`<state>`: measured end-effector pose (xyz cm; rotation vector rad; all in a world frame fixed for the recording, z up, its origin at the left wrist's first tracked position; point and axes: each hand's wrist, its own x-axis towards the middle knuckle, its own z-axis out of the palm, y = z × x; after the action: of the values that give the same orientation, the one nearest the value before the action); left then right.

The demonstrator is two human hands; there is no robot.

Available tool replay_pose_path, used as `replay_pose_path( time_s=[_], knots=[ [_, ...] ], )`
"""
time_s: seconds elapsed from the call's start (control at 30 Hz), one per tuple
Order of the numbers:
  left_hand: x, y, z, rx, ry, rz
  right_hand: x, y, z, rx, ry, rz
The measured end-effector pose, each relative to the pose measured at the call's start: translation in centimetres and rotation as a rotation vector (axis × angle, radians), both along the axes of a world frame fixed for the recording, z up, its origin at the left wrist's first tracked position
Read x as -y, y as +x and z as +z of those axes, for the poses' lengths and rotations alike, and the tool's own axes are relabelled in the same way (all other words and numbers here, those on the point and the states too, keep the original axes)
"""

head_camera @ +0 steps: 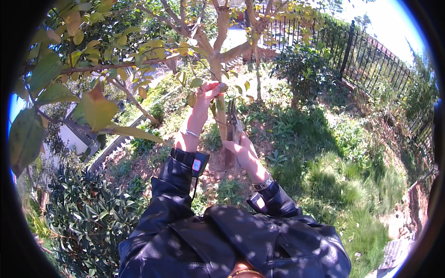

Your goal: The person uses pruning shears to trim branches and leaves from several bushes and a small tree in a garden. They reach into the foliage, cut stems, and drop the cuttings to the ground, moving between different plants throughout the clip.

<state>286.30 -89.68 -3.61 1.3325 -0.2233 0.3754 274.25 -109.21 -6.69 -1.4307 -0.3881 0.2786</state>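
Observation:
My left hand [205, 99] is raised in front of the tree trunk [216, 71], thumb and fingertips pinched on a thin leafy twig [226, 91]. Several green and yellowish leaves hang around those fingers. Lower and to the right, my right hand [245, 154] grips a pair of hand shears [232, 121], which look like pruning shears. Their tips point up, just below the twig and beside the trunk. Whether the blades touch any stem cannot be made out.
A branch with large leaves [99, 109] reaches close on the left. A dark-leaved shrub [92, 208] grows at lower left. Grass and weeds [313, 146] cover the slope at right. A black metal fence [347, 52] runs behind, and a low edging [118, 146] crosses at left.

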Motion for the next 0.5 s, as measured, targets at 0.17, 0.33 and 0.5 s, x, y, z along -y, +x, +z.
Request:
replay_pose_path(
  time_s=[0.17, 0.33, 0.5],
  knots=[
    [-0.2, 0.4, 0.0, -0.012, 0.064, -0.008, -0.3, -0.8, -0.9, 0.102, -0.028, -0.086],
    [0.2, 0.3, 0.2, -0.028, 0.073, 0.023, -0.8, 0.4, -1.0, -0.002, 0.020, -0.062],
    [0.4, -0.1, 0.2, -0.017, -0.008, 0.049, -0.9, 0.3, 0.0, 0.002, 0.074, -0.072]
  ],
)
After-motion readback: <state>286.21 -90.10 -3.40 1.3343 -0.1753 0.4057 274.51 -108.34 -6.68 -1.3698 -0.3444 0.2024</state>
